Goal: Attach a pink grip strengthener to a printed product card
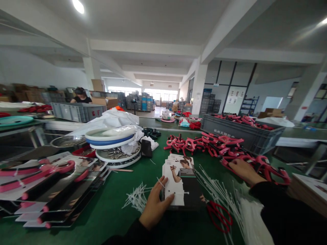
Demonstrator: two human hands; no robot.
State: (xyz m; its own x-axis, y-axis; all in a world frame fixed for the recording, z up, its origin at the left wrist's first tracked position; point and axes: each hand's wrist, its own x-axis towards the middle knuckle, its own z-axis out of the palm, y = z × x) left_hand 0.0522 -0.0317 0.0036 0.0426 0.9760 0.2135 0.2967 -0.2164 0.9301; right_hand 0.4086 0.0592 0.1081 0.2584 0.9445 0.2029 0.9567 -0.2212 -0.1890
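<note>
My left hand lies on the left edge of a printed cardboard backing card, thumb and fingers apart. The card tops a stack of black and white cards in front of me. A white cable tie runs through the card, its head showing on the right. My right hand reaches into a heap of pink and black hand grips, fingers curled over a hand grip at the near edge. Its fingertips are partly hidden. Loose cable ties lie left of my left hand, and longer ones lie between my hands.
Red-handled scissors lie right of the cards. Carded hand grips are stacked at left. Round trays with metal parts stand behind. A grey crate holds more grips. A person sits at the far left.
</note>
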